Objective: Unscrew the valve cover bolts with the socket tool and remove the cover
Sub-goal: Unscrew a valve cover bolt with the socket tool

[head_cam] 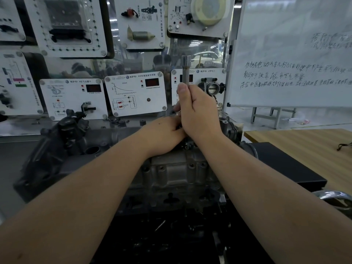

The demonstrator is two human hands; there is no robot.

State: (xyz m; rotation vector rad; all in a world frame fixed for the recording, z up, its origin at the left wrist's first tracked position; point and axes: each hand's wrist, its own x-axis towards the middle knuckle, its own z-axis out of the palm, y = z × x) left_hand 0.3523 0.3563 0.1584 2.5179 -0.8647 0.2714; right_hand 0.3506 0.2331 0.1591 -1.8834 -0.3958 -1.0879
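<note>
Right hand (200,113) fingers curled round upright socket tool (185,70); left hand (165,133) fingers hidden, grip unclear. Mid-unscrewing on engine cover (171,172); next: keep tool seated, turn.

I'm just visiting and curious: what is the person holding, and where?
The right hand grips the socket tool by its lower shaft. What the left hand holds cannot be told.

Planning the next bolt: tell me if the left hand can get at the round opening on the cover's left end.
Probably yes. The left hand rests on the engine beside the socket tool, which the right hand grips. Nothing lies between it and the round opening.
</note>
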